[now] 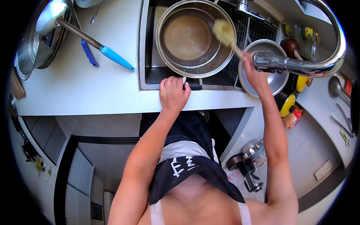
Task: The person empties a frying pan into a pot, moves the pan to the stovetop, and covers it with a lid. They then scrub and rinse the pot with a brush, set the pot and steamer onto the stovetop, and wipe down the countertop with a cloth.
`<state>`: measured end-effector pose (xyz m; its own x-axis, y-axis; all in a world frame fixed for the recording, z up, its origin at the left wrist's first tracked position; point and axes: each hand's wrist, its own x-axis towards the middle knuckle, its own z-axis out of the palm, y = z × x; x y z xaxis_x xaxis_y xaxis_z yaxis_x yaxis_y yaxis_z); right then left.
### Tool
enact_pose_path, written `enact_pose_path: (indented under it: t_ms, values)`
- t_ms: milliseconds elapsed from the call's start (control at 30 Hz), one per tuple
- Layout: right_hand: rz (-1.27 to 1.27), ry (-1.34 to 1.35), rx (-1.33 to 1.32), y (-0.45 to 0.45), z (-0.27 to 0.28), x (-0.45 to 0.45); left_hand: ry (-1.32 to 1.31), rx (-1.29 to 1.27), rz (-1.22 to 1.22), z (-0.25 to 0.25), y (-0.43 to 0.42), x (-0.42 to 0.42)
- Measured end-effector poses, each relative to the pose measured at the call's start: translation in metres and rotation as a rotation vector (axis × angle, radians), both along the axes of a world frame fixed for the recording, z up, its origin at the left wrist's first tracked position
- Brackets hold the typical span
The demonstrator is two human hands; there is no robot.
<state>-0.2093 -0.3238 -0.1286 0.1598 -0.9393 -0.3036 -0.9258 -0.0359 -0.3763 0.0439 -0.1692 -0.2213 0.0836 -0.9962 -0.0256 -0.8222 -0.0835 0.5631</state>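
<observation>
A large metal pot (188, 37) sits over the sink (153, 77), with cloudy liquid in its bottom. My left hand (174, 92) is closed at the pot's dark handle (193, 87), on the sink's front edge. My right hand (253, 71) grips the light handle of a brush (224, 33), whose pale bristles rest against the pot's right inner wall. Just under my right hand and the faucet lies a metal bowl (277, 83).
A chrome faucet (307, 67) arches over the right side. On the left counter (93, 86) are a blue-handled utensil (114, 58), a dark blue handle (89, 54) and a glass lid (32, 48). Yellow-lidded containers (288, 103) and a ladle (335, 87) stand or lie at the right.
</observation>
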Motion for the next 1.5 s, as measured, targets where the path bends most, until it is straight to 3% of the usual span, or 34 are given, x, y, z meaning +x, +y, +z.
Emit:
enact_pose_path:
  t_ms: [33,100,133,233,300,367,467,533,633,767,833,900,967,1100,1133,1233,1300,1333,1400,1433,1500]
  values:
    - [0.045,0.176,0.074,0.011,-0.006,0.002,-0.006,-0.004,0.005,-0.001,-0.003,0.001]
    - [0.048,-0.011,0.428,0.026,-0.012,0.018,0.002,-0.009,0.001,-0.003,-0.005,0.001]
    - [0.047,-0.012,0.442,0.025,-0.012,0.034,0.001,-0.013,0.001,-0.001,-0.004,0.0]
    - [0.084,0.019,0.114,-0.017,-0.031,0.086,-0.009,-0.016,0.005,-0.001,-0.005,0.0]
    - [0.256,0.119,-0.187,-0.052,-0.067,0.093,-0.001,-0.026,0.011,-0.001,-0.005,0.0]
    - [0.349,0.293,-0.259,-0.073,-0.088,0.078,0.001,-0.027,0.017,-0.002,-0.004,0.0]
    - [0.442,0.536,0.059,-0.069,-0.082,0.044,0.015,-0.027,0.025,-0.004,-0.004,0.001]
    - [0.529,0.648,0.29,-0.058,-0.026,0.058,0.022,-0.027,0.031,-0.003,-0.004,0.002]
    - [0.606,0.407,0.524,-0.039,0.05,0.086,0.036,-0.022,0.032,-0.003,-0.004,0.003]
    - [0.298,0.042,0.69,-0.008,0.069,0.09,0.045,-0.023,0.04,-0.002,-0.004,0.004]
    - [0.345,0.104,0.604,-0.005,0.045,0.058,0.05,-0.005,0.037,-0.002,-0.003,0.004]
    - [0.625,0.517,0.134,-0.019,0.013,0.031,0.059,-0.029,0.049,-0.002,-0.004,0.004]
    - [0.515,0.547,0.153,-0.046,0.025,0.068,0.055,-0.033,0.046,-0.003,-0.007,0.006]
    - [0.492,0.291,-0.321,-0.071,-0.056,0.09,0.055,-0.034,0.043,-0.003,-0.004,0.003]
    - [0.491,0.285,-0.321,-0.074,-0.073,0.089,0.052,-0.03,0.034,-0.002,-0.004,0.004]
    - [0.529,0.49,-0.207,-0.069,-0.092,0.083,0.045,-0.04,0.041,-0.002,-0.004,0.003]
    - [0.593,0.644,0.157,-0.067,-0.08,0.077,0.042,-0.053,0.042,-0.005,-0.007,0.005]
    - [0.587,0.644,0.165,-0.055,-0.064,0.081,0.05,-0.06,0.039,-0.003,-0.003,0.003]
    - [0.747,0.62,0.448,-0.043,-0.039,0.096,0.046,-0.045,0.029,-0.002,-0.002,0.003]
    - [0.678,0.461,0.559,-0.034,-0.052,0.098,0.048,-0.025,0.023,-0.003,-0.003,0.003]
    - [0.305,-0.14,0.94,-0.027,-0.055,0.101,0.038,-0.047,0.028,-0.003,-0.001,0.003]
